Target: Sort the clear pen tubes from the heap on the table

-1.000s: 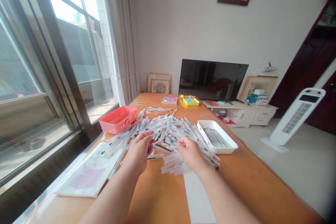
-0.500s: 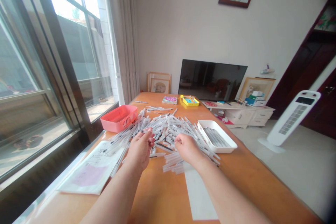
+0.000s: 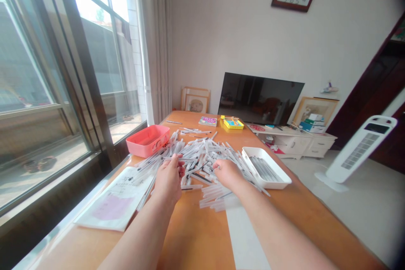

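A wide heap of clear plastic pens and pen barrels (image 3: pixel 205 152), some with black tips, covers the middle of the table. My left hand (image 3: pixel 171 176) is closed at the heap's near edge, thumb against fingers, with a thin pen (image 3: pixel 187 160) seeming to stick out at its fingertips. Opposite it, my right hand (image 3: pixel 228 174) has its fingertips pinched together over the heap; what they hold, if anything, is too small to make out. Below the right hand lie loose frosted tubes, perhaps pen caps (image 3: pixel 211 197).
On the left stand a red plastic basket (image 3: pixel 142 148) and a paper booklet (image 3: pixel 107 206). To the right, a white tray (image 3: pixel 278 184) holds grey refill-like sticks. A white sheet (image 3: pixel 245 236) lies under my right forearm. A yellow box (image 3: pixel 232 123) sits at the far end.
The view has shifted slightly left, so things appear farther right. Both hands stay over the heap; a thin pen now shows more clearly at my left fingertips.
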Demonstrator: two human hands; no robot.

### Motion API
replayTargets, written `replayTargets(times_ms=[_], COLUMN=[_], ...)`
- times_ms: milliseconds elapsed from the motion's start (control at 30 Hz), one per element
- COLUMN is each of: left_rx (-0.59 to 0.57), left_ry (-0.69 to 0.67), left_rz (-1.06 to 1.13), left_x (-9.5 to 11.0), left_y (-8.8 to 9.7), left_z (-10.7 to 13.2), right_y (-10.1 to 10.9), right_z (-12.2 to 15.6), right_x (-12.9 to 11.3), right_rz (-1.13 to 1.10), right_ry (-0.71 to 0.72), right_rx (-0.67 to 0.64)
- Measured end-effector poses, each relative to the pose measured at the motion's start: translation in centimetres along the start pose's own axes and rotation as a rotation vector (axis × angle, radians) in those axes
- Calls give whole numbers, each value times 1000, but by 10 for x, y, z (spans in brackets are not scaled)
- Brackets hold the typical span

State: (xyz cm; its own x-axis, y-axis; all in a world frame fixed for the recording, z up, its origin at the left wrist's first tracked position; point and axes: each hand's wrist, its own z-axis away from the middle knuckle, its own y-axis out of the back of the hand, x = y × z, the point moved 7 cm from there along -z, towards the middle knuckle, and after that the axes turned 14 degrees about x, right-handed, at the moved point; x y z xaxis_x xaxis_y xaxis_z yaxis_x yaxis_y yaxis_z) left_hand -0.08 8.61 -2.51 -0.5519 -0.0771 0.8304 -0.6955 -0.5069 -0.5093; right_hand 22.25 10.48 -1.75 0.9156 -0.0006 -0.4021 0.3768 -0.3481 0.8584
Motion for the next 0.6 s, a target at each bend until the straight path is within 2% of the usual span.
replayTargets(times_ms=[300, 600], left_rx=[20, 20], left_ry=[17, 40], left_rz=[3, 21], left_x=[-1, -2], left_y=[3, 2], left_z=[-2, -1], right_y=[-12, -12], right_z=[-6, -9], right_x=[-12, -4], right_rz=[10, -5], right_ry=[48, -4], right_rx=[-85, -84])
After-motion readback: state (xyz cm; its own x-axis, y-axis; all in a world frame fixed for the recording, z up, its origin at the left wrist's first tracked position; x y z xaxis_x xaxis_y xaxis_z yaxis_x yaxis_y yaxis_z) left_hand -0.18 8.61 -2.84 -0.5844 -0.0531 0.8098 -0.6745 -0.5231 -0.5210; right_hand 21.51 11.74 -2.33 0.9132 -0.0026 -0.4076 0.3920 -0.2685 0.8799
